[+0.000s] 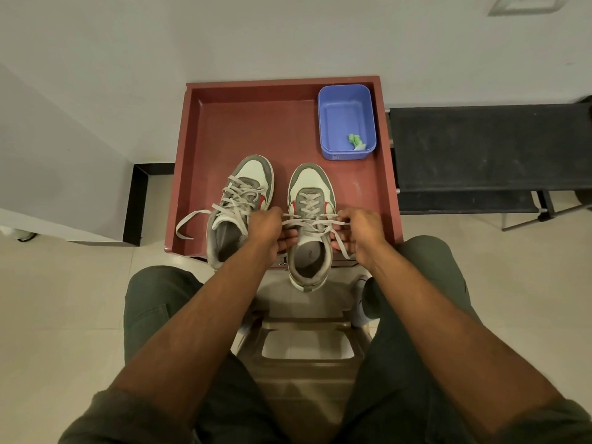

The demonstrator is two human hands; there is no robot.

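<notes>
Head view.

- Right-hand sneaker (310,200): grey and white with red side marks, toe pointed away, set on the near part of the red tray (230,123); its heel is seen overhanging the tray's near edge.
- Lace (315,223): drawn taut across the sneaker's tongue, one end held at each side.
- Left hand (266,227): fingers curled, lace end pinched at the sneaker's left side.
- Right hand (358,230): fingers curled, the other lace end pinched at the right side.
- Left-hand sneaker (238,200): placed just beside the first, laces loose, one end trailed over the tray floor.
- Blue tub (330,121): stood in the tray's far right corner; a green scrap (355,141) is contained.
- Black bench (480,145): located right of the tray.
</notes>
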